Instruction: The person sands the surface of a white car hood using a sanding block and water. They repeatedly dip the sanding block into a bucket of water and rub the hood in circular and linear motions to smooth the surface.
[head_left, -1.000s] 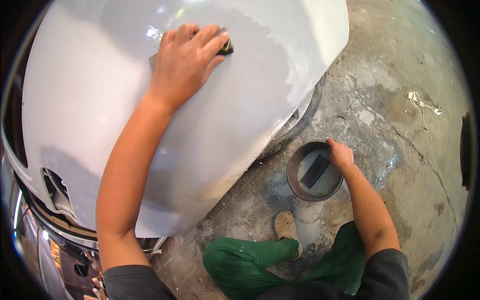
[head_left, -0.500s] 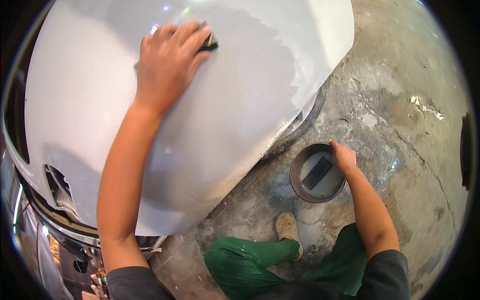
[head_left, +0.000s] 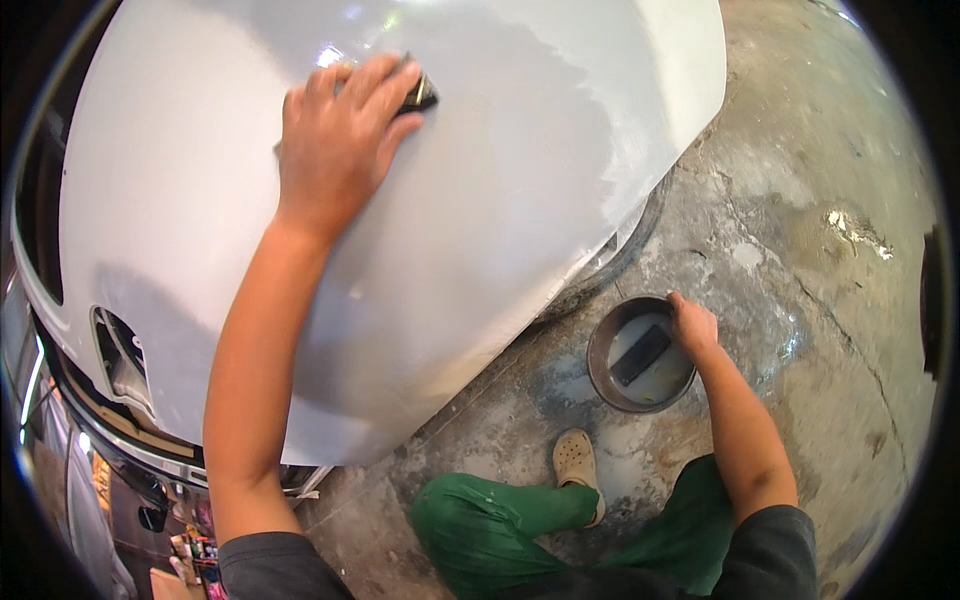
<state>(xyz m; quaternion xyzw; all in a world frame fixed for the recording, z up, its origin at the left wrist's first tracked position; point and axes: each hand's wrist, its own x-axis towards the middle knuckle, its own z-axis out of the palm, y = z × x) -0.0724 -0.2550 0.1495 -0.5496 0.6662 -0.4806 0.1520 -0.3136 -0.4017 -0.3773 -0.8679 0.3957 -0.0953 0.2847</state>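
My left hand [head_left: 340, 140] is wrapped over a dark block [head_left: 418, 98], pressing it on the pale grey-white car panel [head_left: 470, 250]. A darker, wet-looking grey patch with an uneven edge spreads around it. My right hand [head_left: 692, 325] grips the rim of a round dark bucket [head_left: 600, 355] beside the panel, low over or on the concrete floor; I cannot tell which. Cloudy liquid is in the bucket, with a black rectangular block [head_left: 642, 354] lying in it.
A tyre [head_left: 575, 295] shows under the panel's right edge. The cracked, stained concrete floor [head_left: 820, 260] spreads to the right. My foot in a beige clog [head_left: 575, 460] is below the bucket. The panel has an opening [head_left: 122, 355] at left, with cluttered goods beyond.
My left hand and its block moved left across the panel, then shifted slightly. The bucket and my right hand appear a little lower and further right, along with the panel's edge and floor.
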